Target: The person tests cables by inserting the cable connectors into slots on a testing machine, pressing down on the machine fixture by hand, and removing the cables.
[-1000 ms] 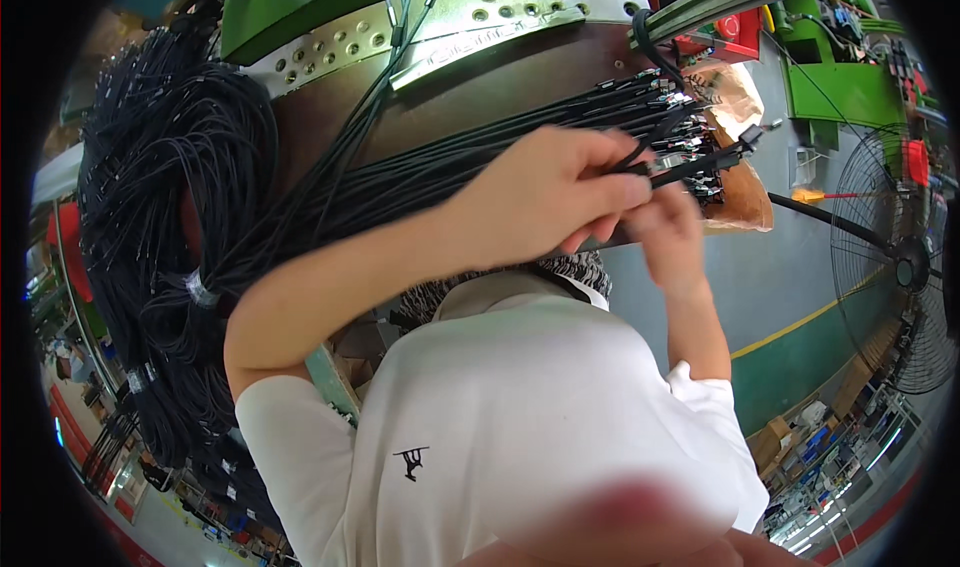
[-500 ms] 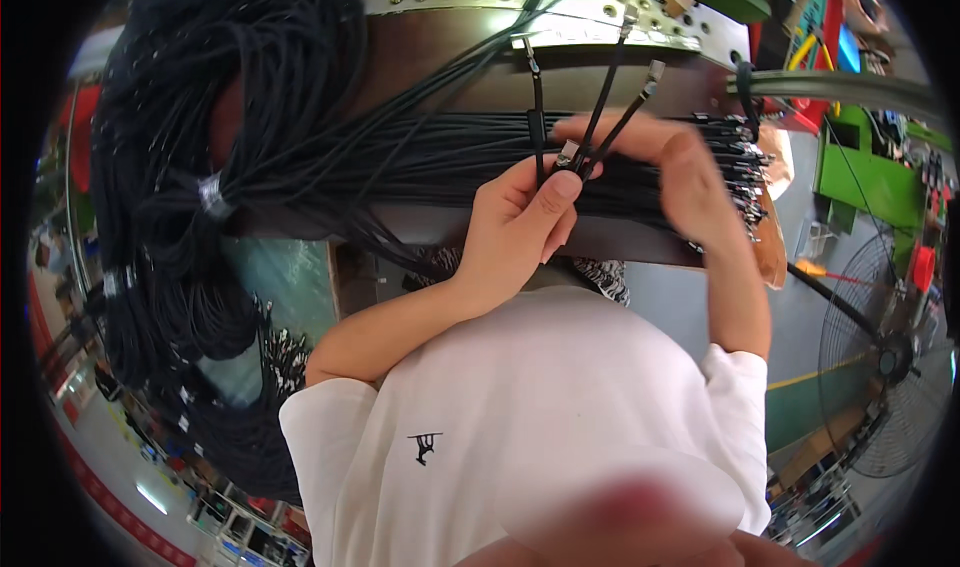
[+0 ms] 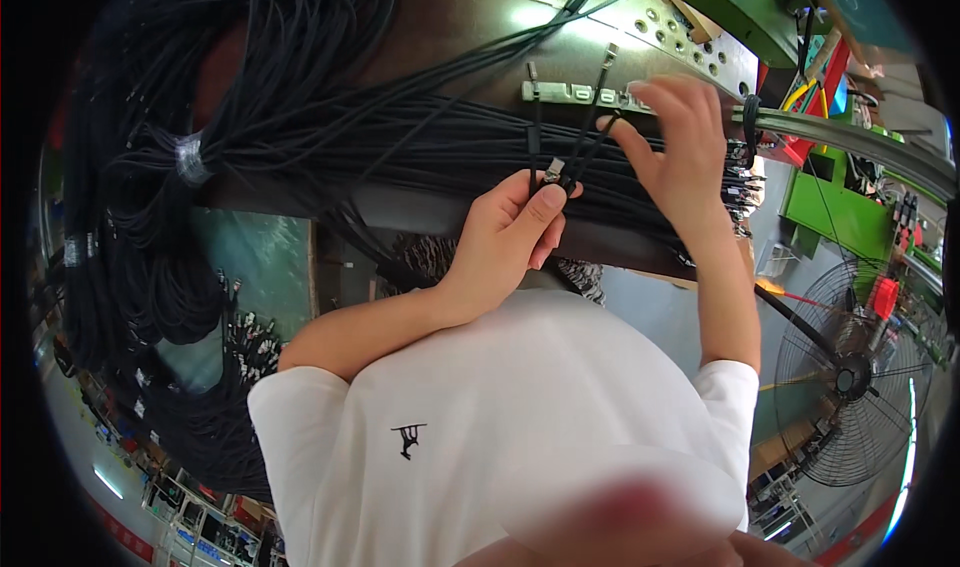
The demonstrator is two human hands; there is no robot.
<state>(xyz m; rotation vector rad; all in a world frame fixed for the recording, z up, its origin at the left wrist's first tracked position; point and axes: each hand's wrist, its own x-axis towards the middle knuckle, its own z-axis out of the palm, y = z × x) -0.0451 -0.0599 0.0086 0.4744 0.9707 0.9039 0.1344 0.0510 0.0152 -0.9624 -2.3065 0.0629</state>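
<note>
My left hand (image 3: 515, 229) is closed around several short black cables, pinched between thumb and fingers in front of my chest. A small metal connector (image 3: 553, 170) pokes up beside the thumb. From this grip one black cable (image 3: 534, 127) stands nearly upright, and a second cable (image 3: 601, 85) leans right with a metal end. A third runs up to the thumb of my right hand (image 3: 680, 147), which is raised on the right with thumb and fingers apart. Those fingers are smeared by motion; the third cable's tip is hard to make out beside them.
A long bundle of black cables (image 3: 420, 157) lies across the dark bench behind my hands, wrapped with clear tape (image 3: 192, 159) at the left. Thick coils of cable (image 3: 150, 287) hang on the left. A perforated metal strip (image 3: 660, 27) runs behind; a black fan (image 3: 850, 377) stands right.
My right hand has moved up from behind the held cables and its fingers have spread. My left hand keeps its grip. The whole view has shifted slightly.
</note>
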